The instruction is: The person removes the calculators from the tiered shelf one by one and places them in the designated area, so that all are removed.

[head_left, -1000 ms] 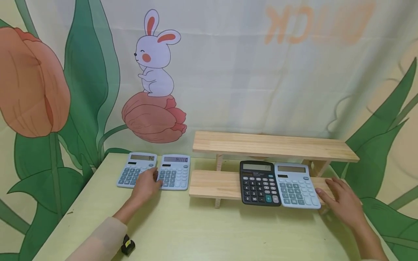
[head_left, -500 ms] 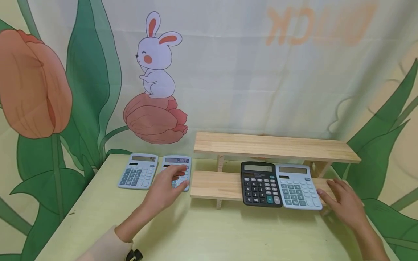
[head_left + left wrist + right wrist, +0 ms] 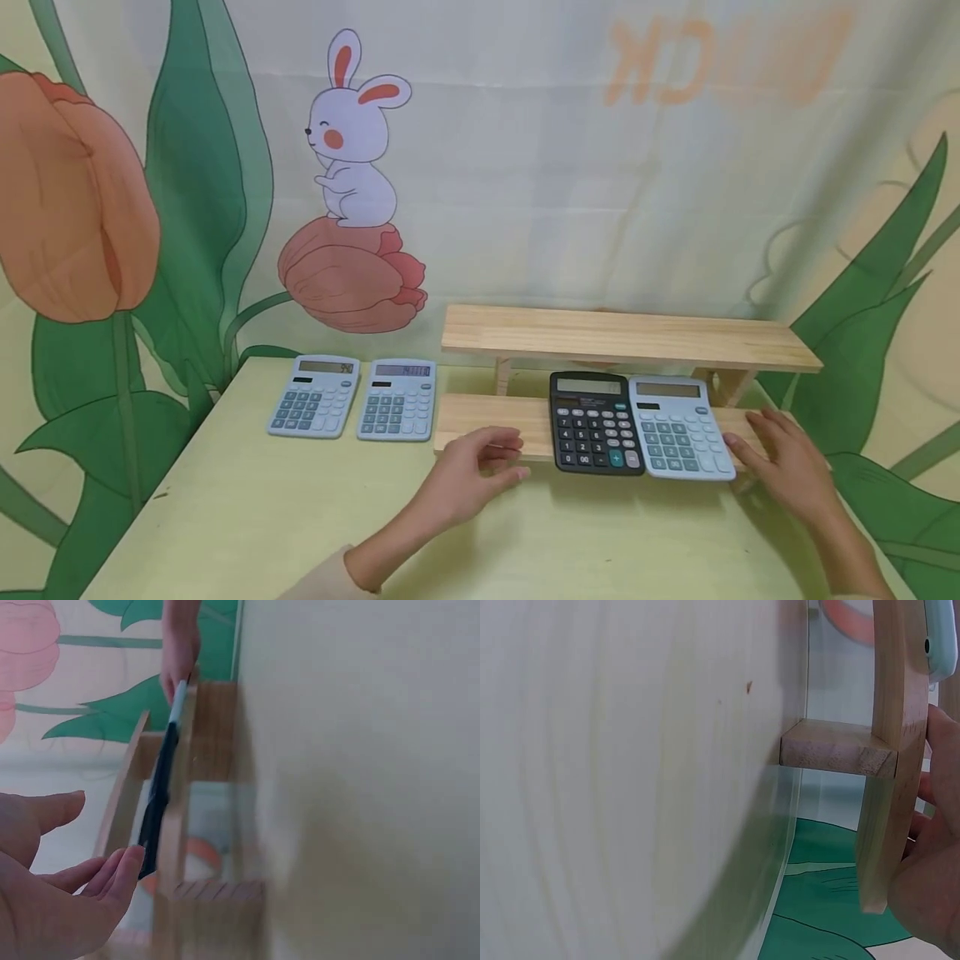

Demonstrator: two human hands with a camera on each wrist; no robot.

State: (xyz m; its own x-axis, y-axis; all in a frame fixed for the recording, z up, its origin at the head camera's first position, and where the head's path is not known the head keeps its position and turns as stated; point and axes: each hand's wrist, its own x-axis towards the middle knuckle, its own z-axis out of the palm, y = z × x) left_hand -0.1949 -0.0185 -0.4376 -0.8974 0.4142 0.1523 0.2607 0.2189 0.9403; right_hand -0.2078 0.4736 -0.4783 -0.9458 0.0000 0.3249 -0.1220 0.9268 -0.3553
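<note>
My left hand [image 3: 472, 475] hovers in front of the lower shelf plank with fingers loosely bent and holding nothing; in the left wrist view its fingertips [image 3: 133, 859] overlap the near end of the black calculator [image 3: 596, 425]. That calculator leans on the lower plank, side by side with a light blue calculator [image 3: 681, 429]. My right hand [image 3: 787, 462] rests on the plank's right end, fingers spread and thumb at the blue calculator's right edge. Two more light blue calculators, one outer [image 3: 315, 396] and one inner [image 3: 397, 400], lie on the table left of the shelf.
The two-tier wooden shelf [image 3: 630, 333] stands at the back right of the pale green table [image 3: 300, 517], close to the printed curtain [image 3: 525, 167]. Both calculators on the lower plank stick out past its front edge.
My left hand has left the calculators on the table and moved right, to the front of the lower plank's left part. The right hand and all calculators stay put.
</note>
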